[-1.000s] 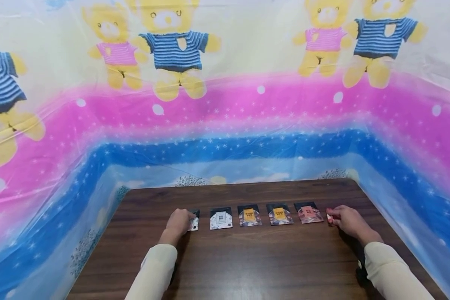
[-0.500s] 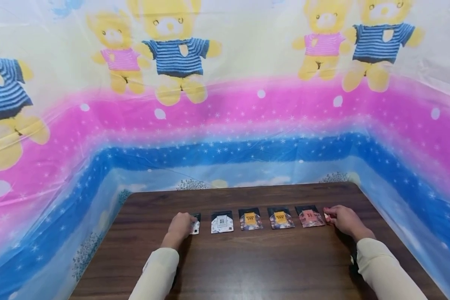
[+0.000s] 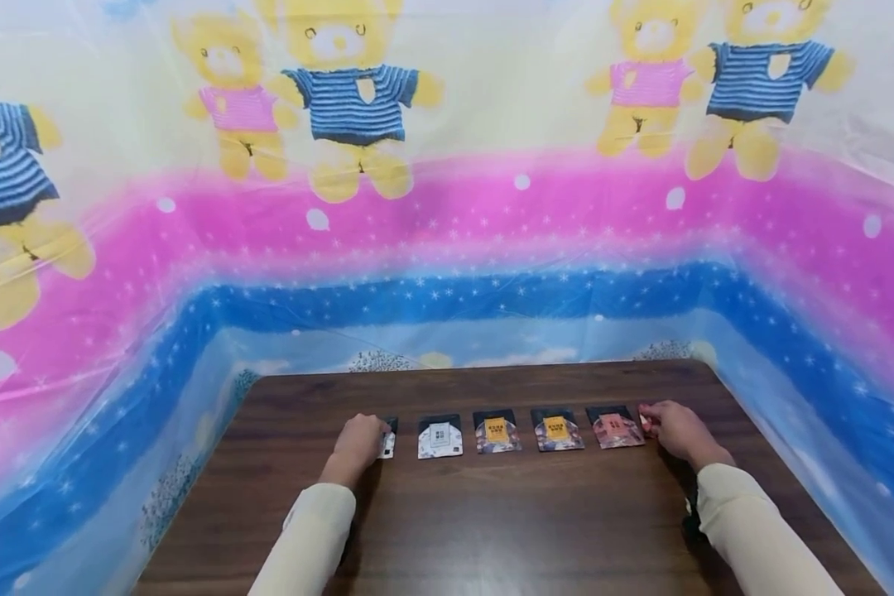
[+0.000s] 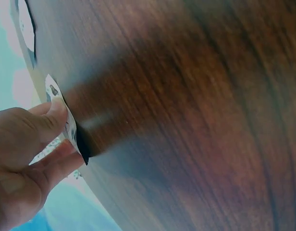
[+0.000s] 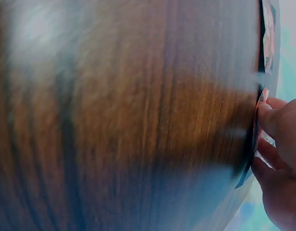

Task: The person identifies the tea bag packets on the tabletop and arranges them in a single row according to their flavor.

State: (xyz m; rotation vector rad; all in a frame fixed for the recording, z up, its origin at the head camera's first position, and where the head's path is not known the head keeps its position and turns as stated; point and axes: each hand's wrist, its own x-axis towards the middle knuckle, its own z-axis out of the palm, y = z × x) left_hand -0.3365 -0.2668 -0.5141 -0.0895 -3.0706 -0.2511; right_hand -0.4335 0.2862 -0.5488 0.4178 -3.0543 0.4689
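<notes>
At the left end of a row of flat packets, my left hand pinches a white packet with a black top. The left wrist view shows thumb and fingers at this packet, which lies at the table surface. My right hand holds a red packet at the right end, mostly covered by the fingers. In the right wrist view its edge is between thumb and fingers. Close beside it lies another red packet with a black top.
Between the hands lie a white packet and two packets with yellow labels, one left and one right. All rest on a dark wooden table. A bear-printed cloth surrounds the table's far and side edges.
My right hand has moved left with its red packet, narrowing the gap to the neighbouring red one. The left hand stays at its white packet; the view shifts slightly.
</notes>
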